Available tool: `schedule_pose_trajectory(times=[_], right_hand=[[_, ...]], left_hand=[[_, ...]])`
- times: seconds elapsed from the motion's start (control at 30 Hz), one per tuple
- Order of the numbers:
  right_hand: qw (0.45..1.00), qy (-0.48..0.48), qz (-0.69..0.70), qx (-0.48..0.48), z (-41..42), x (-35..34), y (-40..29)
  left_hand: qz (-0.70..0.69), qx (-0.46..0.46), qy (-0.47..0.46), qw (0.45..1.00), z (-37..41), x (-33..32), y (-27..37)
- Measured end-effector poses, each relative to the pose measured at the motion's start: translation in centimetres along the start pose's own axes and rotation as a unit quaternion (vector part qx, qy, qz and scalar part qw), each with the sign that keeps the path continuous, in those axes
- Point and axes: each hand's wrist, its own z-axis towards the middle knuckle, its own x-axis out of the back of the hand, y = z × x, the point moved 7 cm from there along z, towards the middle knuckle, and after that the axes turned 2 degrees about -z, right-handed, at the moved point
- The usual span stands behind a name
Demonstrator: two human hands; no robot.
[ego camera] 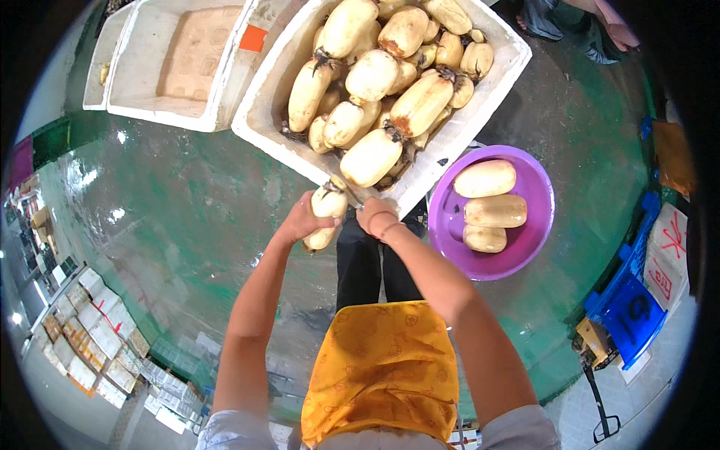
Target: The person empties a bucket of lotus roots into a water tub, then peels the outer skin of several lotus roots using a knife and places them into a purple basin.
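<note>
My left hand [302, 219] grips a lotus root [330, 203] held upright just off the near corner of a white foam box [270, 147]. Dark fibres ring the node at its upper end. In my right hand [376, 216] is a thin-bladed knife [354, 197], its blade slanting up toward that node; the fist hides its handle. Several pale lotus roots [371, 157] are heaped in the box, some with dark nodes and brown stains. To the right of my right hand, a purple plastic basin [531, 247] contains three lotus root segments [495, 211].
Another white foam box [140, 73] stands at the upper left. The green floor [225, 225] looks wet. Blue plastic crates [635, 320] line the right side, and stacked boxes [95, 332] stand at lower left. Part of another person [607, 22] shows at the upper right.
</note>
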Motion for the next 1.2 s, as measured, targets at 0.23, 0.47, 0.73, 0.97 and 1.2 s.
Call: schedule_pose_trajectory(times=[0.23,0.47,0.73,0.97,1.2], right_hand=[[0.966,0.185,0.028,0.176,-7.5,10.5,-2.2],[0.949,0.21,-0.084,0.22,-8.3,14.9,-2.3],[0.94,0.257,-0.097,0.205,-11.1,18.2,-2.6],[0.927,0.289,-0.11,0.214,-13.0,20.9,-3.3],[0.903,0.318,-0.095,0.272,-13.4,22.6,-3.8]], left_hand=[[-0.062,0.031,-0.117,0.991,-1.4,1.1,8.4],[-0.036,-0.02,-0.132,0.99,-1.1,0.3,12.8],[0.056,-0.088,-0.076,0.992,-2.8,0.5,18.0],[0.089,-0.157,-0.052,0.982,-5.0,0.5,21.9],[0.133,-0.194,0.022,0.972,-7.6,1.1,25.0]])
